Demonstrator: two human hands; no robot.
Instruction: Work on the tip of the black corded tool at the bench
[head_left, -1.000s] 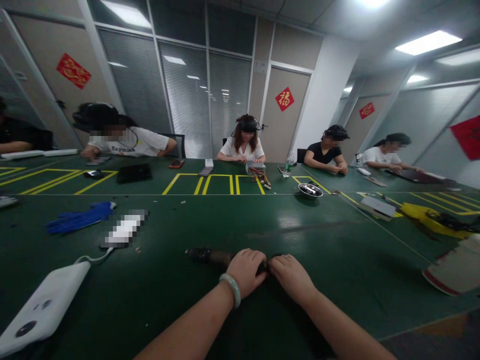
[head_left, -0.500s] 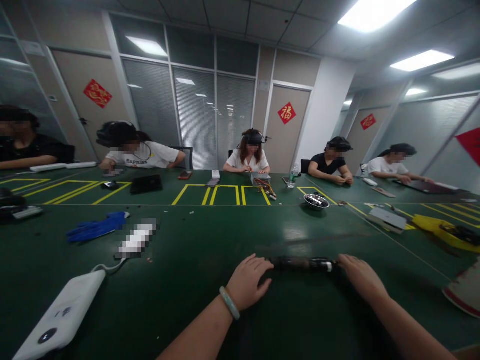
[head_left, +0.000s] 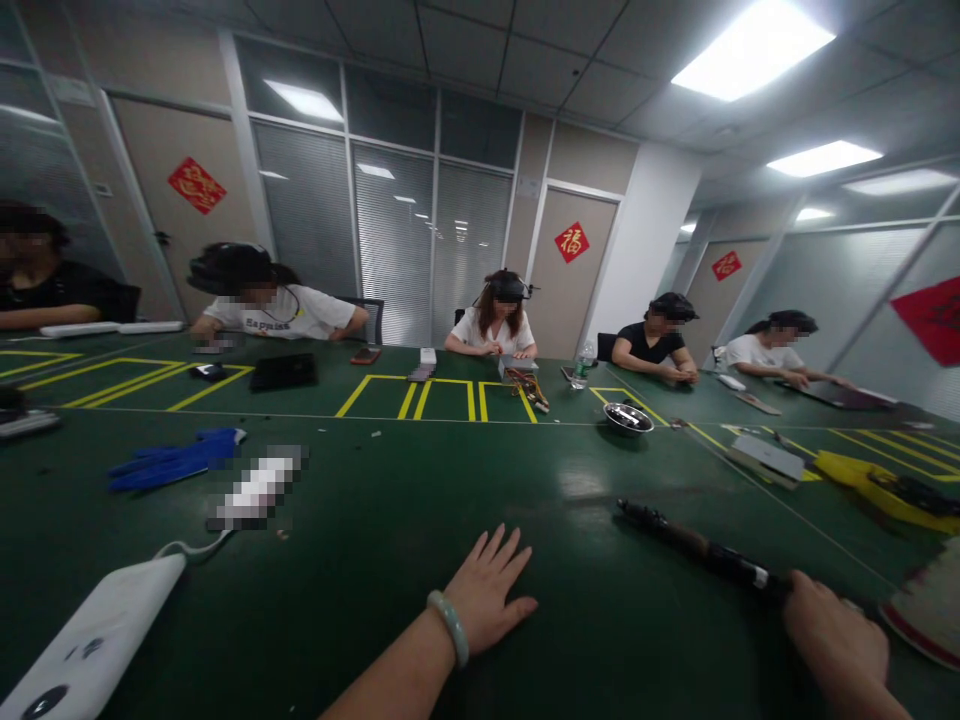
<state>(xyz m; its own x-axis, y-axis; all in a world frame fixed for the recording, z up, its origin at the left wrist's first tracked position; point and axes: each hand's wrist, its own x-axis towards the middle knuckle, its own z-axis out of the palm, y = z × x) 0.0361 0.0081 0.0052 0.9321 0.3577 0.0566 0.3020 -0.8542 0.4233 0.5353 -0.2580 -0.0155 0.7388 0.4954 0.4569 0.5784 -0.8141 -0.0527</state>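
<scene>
My left hand [head_left: 486,592] lies flat on the green table [head_left: 390,520] with fingers spread, holding nothing; a pale green bangle sits on its wrist. My right hand [head_left: 829,630], at the lower right, is closed round the near end of a long dark rod-like tool [head_left: 694,545]. The tool points up and to the left, just above the table, with a white band near my grip.
A white power bank [head_left: 82,650] with cable lies at the lower left, a blue glove [head_left: 169,462] beyond it. A metal bowl [head_left: 628,418], yellow item [head_left: 874,478] and white-red object [head_left: 926,605] are to the right. Several people sit along the far side.
My right hand has drawn the dark tool away to the right. My left hand let go of it and now rests flat and spread on the table.
</scene>
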